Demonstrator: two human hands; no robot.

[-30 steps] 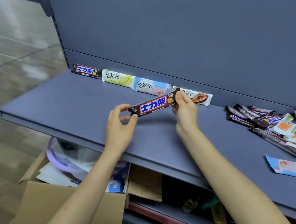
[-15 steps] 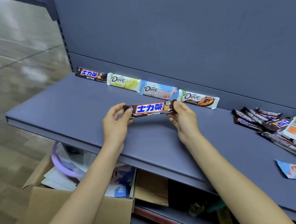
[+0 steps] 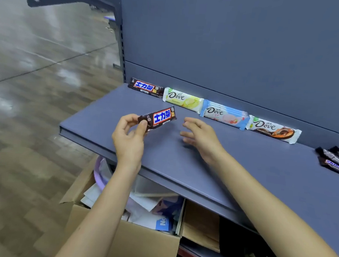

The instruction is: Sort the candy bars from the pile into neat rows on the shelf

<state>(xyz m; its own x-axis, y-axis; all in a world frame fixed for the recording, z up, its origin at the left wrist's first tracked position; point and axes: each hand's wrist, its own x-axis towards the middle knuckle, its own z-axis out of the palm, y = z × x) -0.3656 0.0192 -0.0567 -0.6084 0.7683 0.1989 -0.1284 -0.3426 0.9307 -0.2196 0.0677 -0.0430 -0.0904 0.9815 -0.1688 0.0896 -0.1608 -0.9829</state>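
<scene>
- left hand (image 3: 130, 137) pinches the dark end of a Snickers bar (image 3: 162, 117) between thumb and fingertips, with the bar tilted up to the right over the front-left part of the blue shelf (image 3: 241, 173)
- right hand (image 3: 201, 136) sits just right of it, fingers loose and spread, holding nothing and not touching the bar
- row along the back wall, end to end: second Snickers bar (image 3: 145, 87), yellow-green Dove bar (image 3: 182, 99), blue-pink Dove bar (image 3: 223, 114), brown-and-white Dove bar (image 3: 273, 129)
- the pile (image 3: 337, 160) is at the far right edge, well apart from both hands
- open cardboard box (image 3: 132, 244) with papers sits below the shelf
</scene>
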